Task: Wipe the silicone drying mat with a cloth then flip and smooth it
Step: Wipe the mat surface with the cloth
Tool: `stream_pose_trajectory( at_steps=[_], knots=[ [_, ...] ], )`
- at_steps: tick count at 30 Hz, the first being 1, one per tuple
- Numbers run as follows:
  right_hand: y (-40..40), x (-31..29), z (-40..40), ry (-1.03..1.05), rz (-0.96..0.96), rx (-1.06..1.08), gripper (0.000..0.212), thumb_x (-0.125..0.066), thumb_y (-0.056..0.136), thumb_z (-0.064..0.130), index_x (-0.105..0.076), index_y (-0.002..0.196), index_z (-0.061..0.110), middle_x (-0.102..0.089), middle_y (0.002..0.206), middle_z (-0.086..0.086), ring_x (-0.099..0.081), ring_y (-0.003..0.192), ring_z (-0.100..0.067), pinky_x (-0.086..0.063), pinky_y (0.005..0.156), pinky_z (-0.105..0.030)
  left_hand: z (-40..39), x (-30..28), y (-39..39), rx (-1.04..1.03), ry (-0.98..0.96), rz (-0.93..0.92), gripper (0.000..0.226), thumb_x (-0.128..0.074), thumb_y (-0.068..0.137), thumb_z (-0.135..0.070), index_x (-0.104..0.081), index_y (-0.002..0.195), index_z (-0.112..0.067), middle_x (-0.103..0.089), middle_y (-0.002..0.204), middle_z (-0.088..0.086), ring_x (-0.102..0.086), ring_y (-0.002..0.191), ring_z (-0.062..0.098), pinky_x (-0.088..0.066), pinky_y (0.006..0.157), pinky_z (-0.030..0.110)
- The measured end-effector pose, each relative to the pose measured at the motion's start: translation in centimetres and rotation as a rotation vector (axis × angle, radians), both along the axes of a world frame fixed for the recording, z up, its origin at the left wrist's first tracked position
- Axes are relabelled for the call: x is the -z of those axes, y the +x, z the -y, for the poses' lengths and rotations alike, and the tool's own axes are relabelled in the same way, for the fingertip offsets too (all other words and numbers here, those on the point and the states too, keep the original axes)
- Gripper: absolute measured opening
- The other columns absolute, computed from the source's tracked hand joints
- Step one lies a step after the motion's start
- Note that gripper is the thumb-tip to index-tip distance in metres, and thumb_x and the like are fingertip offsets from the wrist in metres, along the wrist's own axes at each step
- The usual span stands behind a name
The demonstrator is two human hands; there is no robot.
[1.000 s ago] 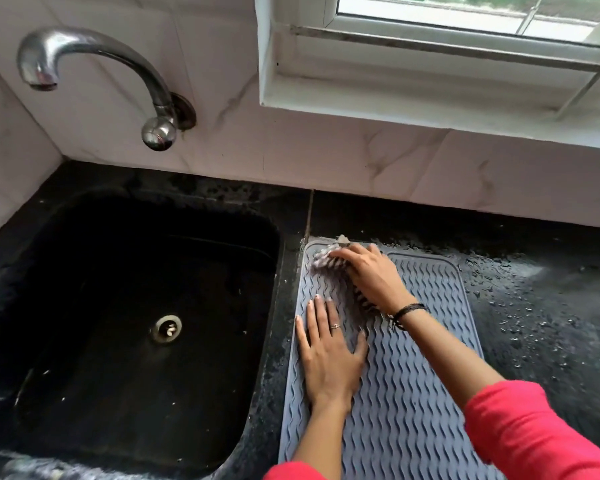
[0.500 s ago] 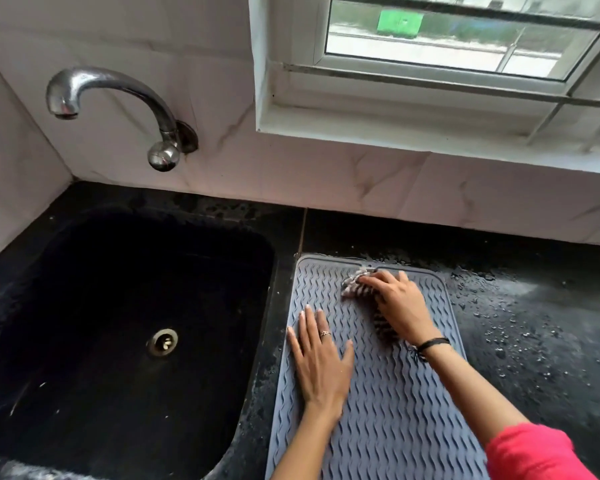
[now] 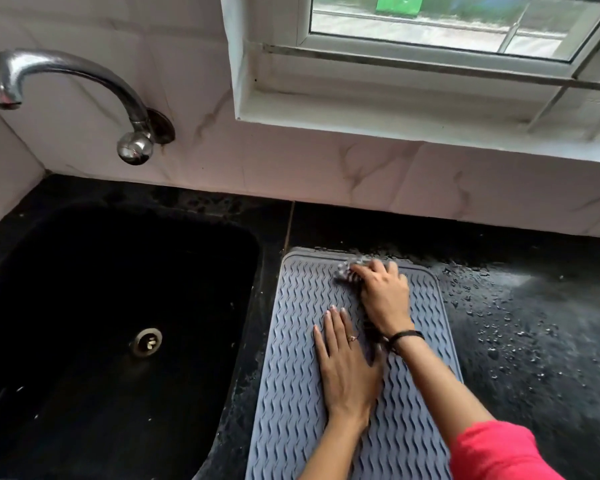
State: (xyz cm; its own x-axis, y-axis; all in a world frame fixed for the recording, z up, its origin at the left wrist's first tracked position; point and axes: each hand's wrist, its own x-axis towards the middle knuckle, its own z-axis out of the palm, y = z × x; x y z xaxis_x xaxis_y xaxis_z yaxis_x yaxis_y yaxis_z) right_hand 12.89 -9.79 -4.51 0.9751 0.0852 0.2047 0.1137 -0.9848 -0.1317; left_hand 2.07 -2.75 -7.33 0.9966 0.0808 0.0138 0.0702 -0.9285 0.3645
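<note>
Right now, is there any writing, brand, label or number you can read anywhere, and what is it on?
No readable text anywhere.
Silicone drying mat: only a raised wave pattern.
Tap: bare metal, no brand visible.
Green object outside the window: too blurred to tell whether it carries any marking.

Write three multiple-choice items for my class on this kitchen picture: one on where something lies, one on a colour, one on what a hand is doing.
1. The drying mat lies:
A. inside the sink
B. on the counter right of the sink
C. on the window sill

2. The mat is:
A. grey
B. green
C. yellow

3. The left hand:
A. lies flat on the mat
B. turns the tap
C. holds a cup

Answers:
1 B, it lies flat on the black counter beside the sink.
2 A, its ribbed surface is grey.
3 A, its straight fingers press the mat while the right hand grips the cloth.
</note>
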Motion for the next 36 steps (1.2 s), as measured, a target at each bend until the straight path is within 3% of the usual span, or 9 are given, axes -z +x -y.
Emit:
stream_pose_trajectory(
  at_steps=[5,8,10,15,19,23,31,34,36],
  knots=[
    [0.2,-0.1,-3.7,0.059,-0.094,-0.117,0.045,-0.047,0.082,0.003,-0.053,0.123,0.019,-0.055,0.124,-0.013,-0.051,0.109,-0.034,-0.046,0.083,-0.044,-0.1,0.2,-0.5,0.034,0.077,-0.005,0.074,-0.024,0.085,-0.050,-0.047,0.137,-0.002,-0.041,0.144,0.020,-0.039,0.135,0.032,-0.016,0.112,0.048],
    [-0.4,-0.6,-0.3,0.024,-0.128,-0.258,0.047,-0.044,0.083,0.006,-0.049,0.126,0.024,-0.056,0.127,-0.004,-0.049,0.107,-0.029,-0.047,0.081,-0.042,-0.1,0.3,-0.3,-0.003,0.053,-0.003,0.087,-0.026,0.086,-0.059,-0.021,0.147,0.004,-0.038,0.146,0.019,-0.037,0.136,0.031,-0.012,0.113,0.047],
    [0.2,-0.7,0.8,-0.016,-0.104,-0.159,0.046,-0.043,0.084,0.006,-0.049,0.125,0.026,-0.060,0.122,-0.002,-0.049,0.103,-0.030,-0.046,0.077,-0.041,0.0,0.3,-0.3,-0.011,0.059,0.023,0.088,-0.030,0.085,-0.061,-0.012,0.147,-0.001,-0.037,0.147,0.018,-0.036,0.136,0.029,-0.008,0.113,0.045],
    [1.9,-1.4,-3.4,0.082,-0.142,-0.094,0.042,-0.043,0.084,0.008,-0.051,0.122,0.022,-0.059,0.122,-0.007,-0.049,0.105,-0.032,-0.043,0.081,-0.043,0.0,-0.1,-0.5,0.000,0.087,0.010,0.077,-0.030,0.083,-0.055,-0.051,0.134,0.000,-0.044,0.143,0.018,-0.043,0.133,0.029,-0.010,0.113,0.044],
    [0.7,-1.6,-0.8,0.240,-0.268,-0.264,0.042,-0.045,0.084,0.005,-0.051,0.122,0.022,-0.057,0.128,-0.003,-0.047,0.108,-0.030,-0.046,0.085,-0.043,-0.1,0.2,-0.4,0.007,0.088,0.015,0.078,-0.029,0.085,-0.056,-0.050,0.134,0.001,-0.044,0.143,0.017,-0.042,0.133,0.029,-0.009,0.112,0.043],
    [-0.7,-2.3,3.1,0.070,-0.269,-0.362,0.045,-0.048,0.083,0.004,-0.051,0.124,0.023,-0.059,0.127,-0.001,-0.049,0.098,-0.030,-0.048,0.079,-0.045,-0.2,-0.1,-0.3,0.017,0.035,-0.015,0.084,-0.025,0.086,-0.061,-0.045,0.136,0.003,-0.042,0.144,0.017,-0.042,0.133,0.029,-0.007,0.112,0.041],
    [0.2,-1.7,2.2,0.042,-0.117,0.126,0.038,-0.042,0.086,0.008,-0.053,0.120,0.021,-0.064,0.118,-0.004,-0.048,0.104,-0.031,-0.040,0.080,-0.039,-0.1,0.0,0.0,0.001,0.044,0.002,0.081,-0.029,0.084,-0.057,-0.045,0.136,0.003,-0.042,0.144,0.018,-0.042,0.132,0.030,-0.009,0.111,0.043],
    [-0.6,-1.4,0.5,0.111,-0.103,0.067,0.034,-0.041,0.088,0.009,-0.053,0.118,0.020,-0.062,0.121,-0.002,-0.049,0.102,-0.030,-0.041,0.078,-0.039,0.0,-0.4,0.0,0.000,0.065,0.024,0.084,-0.013,0.092,-0.060,-0.047,0.135,0.003,-0.044,0.143,0.019,-0.043,0.132,0.030,-0.008,0.112,0.043],
    [-1.7,-1.8,2.0,0.125,-0.128,-0.070,0.033,-0.044,0.088,0.009,-0.055,0.116,0.022,-0.061,0.123,0.003,-0.050,0.097,-0.027,-0.043,0.075,-0.039,0.0,-0.2,0.1,0.007,0.048,0.012,0.082,-0.020,0.090,-0.060,-0.046,0.136,0.002,-0.043,0.143,0.018,-0.043,0.132,0.030,-0.006,0.113,0.042]
  ],
)
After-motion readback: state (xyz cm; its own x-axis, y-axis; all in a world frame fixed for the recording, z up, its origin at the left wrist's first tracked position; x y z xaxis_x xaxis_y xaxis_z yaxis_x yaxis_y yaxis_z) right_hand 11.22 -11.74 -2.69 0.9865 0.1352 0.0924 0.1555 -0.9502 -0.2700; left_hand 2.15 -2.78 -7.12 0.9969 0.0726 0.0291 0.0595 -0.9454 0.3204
